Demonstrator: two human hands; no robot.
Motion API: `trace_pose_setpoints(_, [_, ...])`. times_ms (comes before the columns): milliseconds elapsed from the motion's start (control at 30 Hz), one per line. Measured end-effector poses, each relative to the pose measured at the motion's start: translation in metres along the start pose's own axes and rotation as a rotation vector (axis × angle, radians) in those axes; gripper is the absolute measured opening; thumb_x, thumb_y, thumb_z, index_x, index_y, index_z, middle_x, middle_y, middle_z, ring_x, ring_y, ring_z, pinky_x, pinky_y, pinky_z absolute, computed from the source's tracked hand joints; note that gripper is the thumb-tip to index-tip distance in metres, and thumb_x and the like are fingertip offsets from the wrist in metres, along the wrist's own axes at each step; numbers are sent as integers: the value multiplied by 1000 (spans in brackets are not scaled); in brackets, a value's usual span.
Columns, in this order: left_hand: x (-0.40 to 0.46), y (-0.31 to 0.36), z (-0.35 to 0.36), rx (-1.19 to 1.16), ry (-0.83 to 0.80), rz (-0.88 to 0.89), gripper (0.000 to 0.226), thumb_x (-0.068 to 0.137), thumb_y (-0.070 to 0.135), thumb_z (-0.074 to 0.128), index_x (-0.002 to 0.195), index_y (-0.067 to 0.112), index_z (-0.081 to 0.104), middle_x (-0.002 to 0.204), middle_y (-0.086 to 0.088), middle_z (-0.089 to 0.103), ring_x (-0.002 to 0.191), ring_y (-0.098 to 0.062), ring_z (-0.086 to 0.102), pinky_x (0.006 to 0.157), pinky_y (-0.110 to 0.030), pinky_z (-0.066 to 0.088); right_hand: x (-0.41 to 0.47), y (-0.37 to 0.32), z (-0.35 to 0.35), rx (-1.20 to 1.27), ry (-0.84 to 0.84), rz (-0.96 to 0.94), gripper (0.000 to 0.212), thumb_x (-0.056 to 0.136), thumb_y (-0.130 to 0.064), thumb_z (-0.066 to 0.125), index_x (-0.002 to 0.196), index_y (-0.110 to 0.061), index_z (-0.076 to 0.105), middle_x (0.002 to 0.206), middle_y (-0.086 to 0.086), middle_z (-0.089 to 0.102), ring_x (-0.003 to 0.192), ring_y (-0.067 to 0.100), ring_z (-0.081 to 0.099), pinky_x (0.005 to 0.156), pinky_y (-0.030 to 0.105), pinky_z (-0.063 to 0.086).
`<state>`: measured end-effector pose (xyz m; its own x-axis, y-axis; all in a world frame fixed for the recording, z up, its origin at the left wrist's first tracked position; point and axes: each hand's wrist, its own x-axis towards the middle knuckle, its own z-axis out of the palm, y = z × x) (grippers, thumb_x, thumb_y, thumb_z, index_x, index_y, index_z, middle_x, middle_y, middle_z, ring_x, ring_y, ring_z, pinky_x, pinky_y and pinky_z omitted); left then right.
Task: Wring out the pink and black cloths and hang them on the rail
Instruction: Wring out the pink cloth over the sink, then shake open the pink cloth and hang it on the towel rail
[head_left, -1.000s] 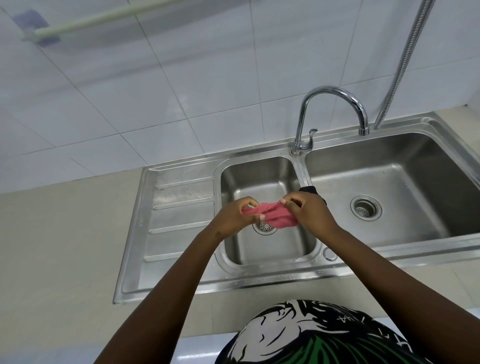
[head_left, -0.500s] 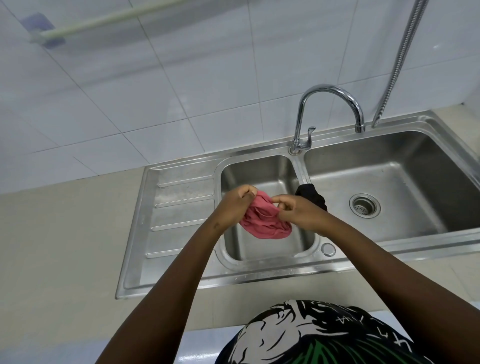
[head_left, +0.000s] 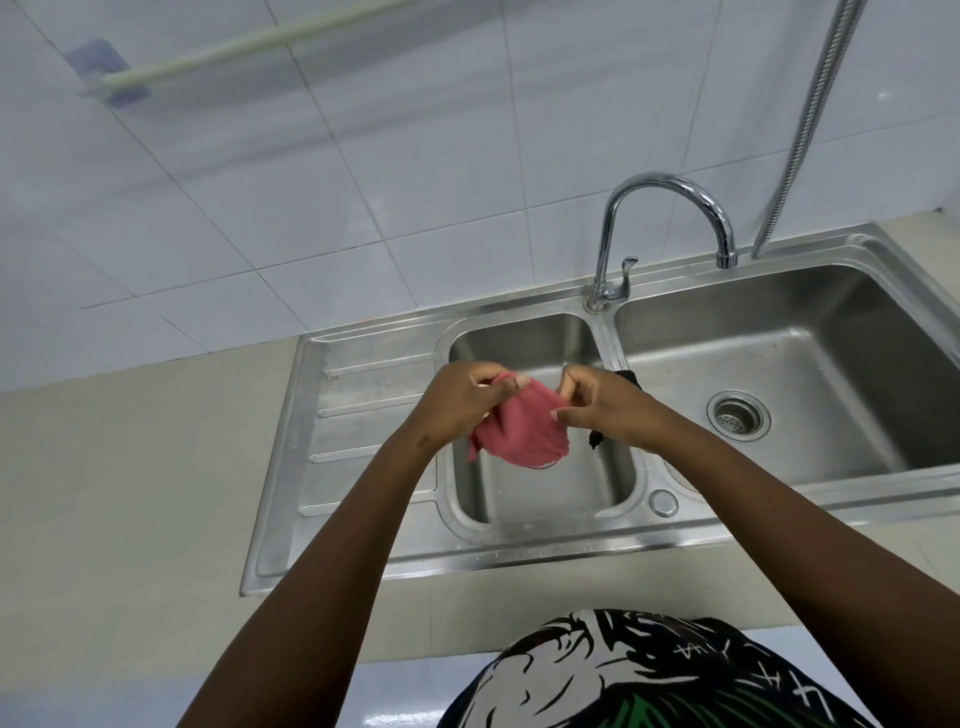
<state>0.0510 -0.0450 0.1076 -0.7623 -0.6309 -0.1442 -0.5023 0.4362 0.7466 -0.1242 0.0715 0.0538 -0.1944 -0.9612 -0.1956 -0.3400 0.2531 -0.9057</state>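
A pink cloth hangs opened out over the small left basin of the steel sink. My left hand pinches its upper left edge, and my right hand pinches its upper right edge. A black cloth lies on the divider between the two basins, mostly hidden behind my right hand; a dark tip of it shows lower down. The pale rail runs along the tiled wall at the upper left, with nothing on it.
A chrome tap rises behind the divider. The large right basin has a drain strainer. A ribbed drainboard lies left of the small basin. A metal hose hangs at the upper right. Beige counter surrounds the sink.
The pink cloth went from a tight twisted bunch between my hands to spread and hanging. My hands have risen and moved apart along its top edge.
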Motion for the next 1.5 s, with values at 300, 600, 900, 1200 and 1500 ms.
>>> trace_pose_setpoints(300, [6,1,-13,-63,110,108,8,88,28,66,88,30,73,75,13,70,57,1,60,55,-25,52,9,-9,-21,-379,17,-108,7,83,-26,65,82,-19,67,59,-7,47,55,7,40,58,26,32])
trace_pose_setpoints(600, [13,12,-20,-37,82,162,15,93,20,55,97,24,69,93,19,68,87,12,59,73,-1,39,-4,-8,-34,83,-151,67,28,76,-28,76,84,-10,55,77,-2,65,68,10,60,59,19,45])
trace_pose_setpoints(900, [12,-8,-50,142,119,104,3,85,27,68,83,29,67,81,17,66,70,6,55,58,-8,41,9,-6,-44,-590,-124,-35,25,87,-26,62,74,-6,56,71,-1,48,68,17,47,56,22,32])
trace_pose_setpoints(1200, [6,-22,-71,326,150,40,12,81,12,69,81,24,69,77,6,68,67,-11,57,66,-28,47,9,-21,-66,-680,441,-209,18,90,-19,54,75,-9,53,72,6,53,68,26,50,61,31,32])
trace_pose_setpoints(1500, [0,-44,-47,246,366,44,17,83,6,64,86,19,73,82,2,69,69,-16,64,65,-39,58,6,-18,-63,-645,421,-111,12,90,-21,47,82,-19,56,74,9,60,72,31,57,63,34,41])
